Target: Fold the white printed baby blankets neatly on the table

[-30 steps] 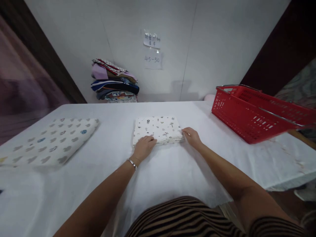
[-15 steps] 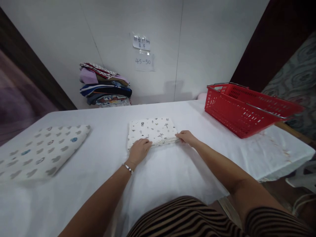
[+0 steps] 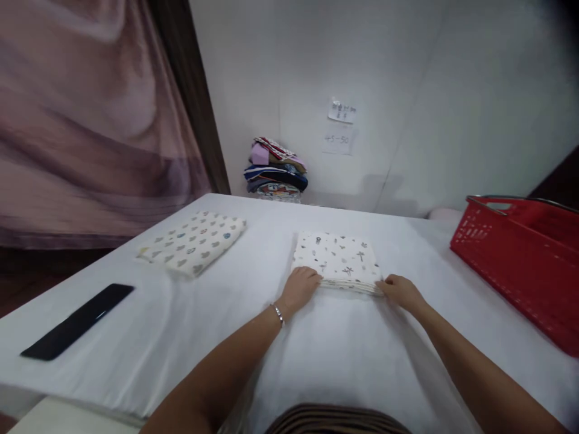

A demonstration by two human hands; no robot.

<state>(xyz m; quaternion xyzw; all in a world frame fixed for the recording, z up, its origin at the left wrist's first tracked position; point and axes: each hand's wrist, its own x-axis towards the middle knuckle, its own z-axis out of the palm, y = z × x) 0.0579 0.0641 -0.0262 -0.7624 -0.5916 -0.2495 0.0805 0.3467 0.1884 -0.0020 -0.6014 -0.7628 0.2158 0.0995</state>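
A white cloth with small grey and dark prints point(image 3: 337, 258) lies folded into a layered rectangle in front of me. My left hand point(image 3: 300, 288), with a bracelet at the wrist, grips its near left part, fingers on top. At the near right corner, my right hand point(image 3: 400, 292) pinches the folded edge between thumb and fingers. Farther left lies a second folded cloth with grey cloud-like shapes and a few blue ones point(image 3: 199, 242), apart from both hands.
A white-covered table point(image 3: 217, 325) carries everything. On it are a black flat strip point(image 3: 79, 322) at left and a red plastic basket point(image 3: 520, 265) at right. Folded fabrics point(image 3: 277, 169) are stacked by the wall under paper signs point(image 3: 339, 138). A pink curtain point(image 3: 90, 120) hangs at left.
My view has turned left, so everything sits farther right and the black strip has come into sight. Both hands keep their places on the printed cloth.
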